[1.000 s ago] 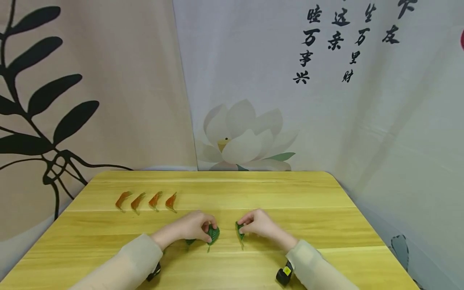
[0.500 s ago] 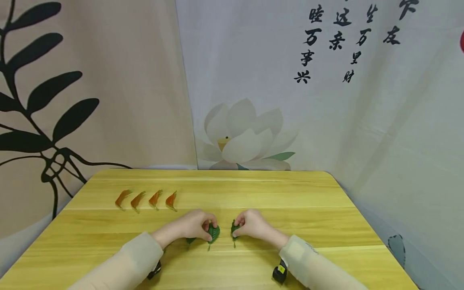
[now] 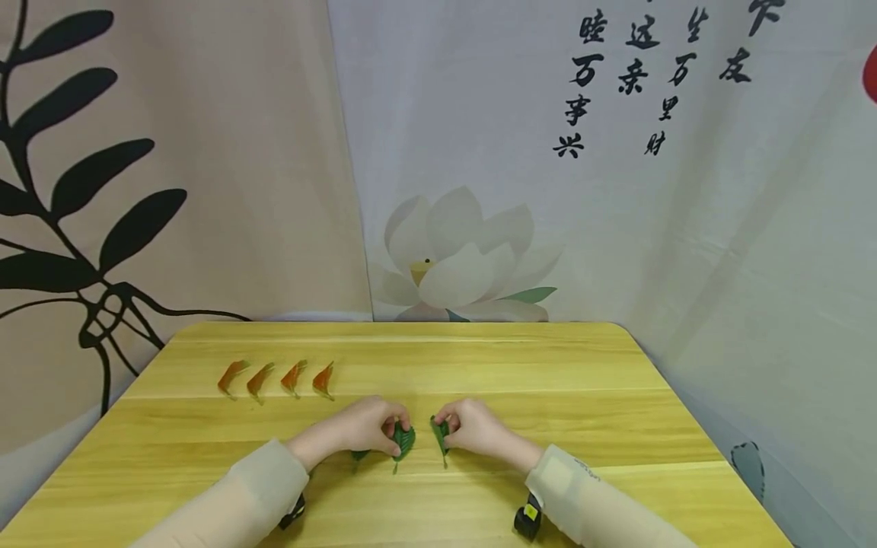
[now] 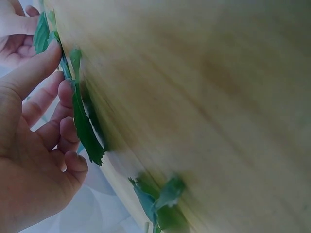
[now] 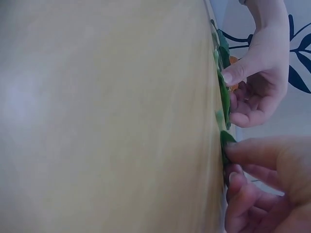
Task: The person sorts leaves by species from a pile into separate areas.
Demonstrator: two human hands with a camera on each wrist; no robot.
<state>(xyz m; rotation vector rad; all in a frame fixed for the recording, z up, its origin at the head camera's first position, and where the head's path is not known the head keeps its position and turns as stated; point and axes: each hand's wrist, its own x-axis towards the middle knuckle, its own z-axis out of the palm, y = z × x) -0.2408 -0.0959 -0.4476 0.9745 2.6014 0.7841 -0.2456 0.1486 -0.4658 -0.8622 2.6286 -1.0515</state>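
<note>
Near the middle of the table, my left hand (image 3: 373, 426) pinches a green leaf (image 3: 406, 443) between thumb and fingers, low at the tabletop. Another green leaf (image 3: 359, 456) shows partly beneath that hand; in the left wrist view, more green leaves (image 4: 160, 201) lie along the wood. To the right, my right hand (image 3: 476, 428) pinches a second green leaf (image 3: 439, 432) with its stem pointing toward me. A narrow gap of bare table separates the two held leaves. In the right wrist view, fingertips partly cover this right leaf (image 5: 226, 145).
Several orange-red curled leaves (image 3: 292, 379) lie in a row at the back left of the wooden table (image 3: 548, 365). Behind the table hangs a printed cloth (image 3: 473, 152) with a lotus and writing. A black device (image 3: 527, 519) sits under the right wrist.
My right hand has shifted left with its leaf, bringing it closer to the left hand's leaf, and the leaf's tilt has changed slightly. The left hand has stayed in place.
</note>
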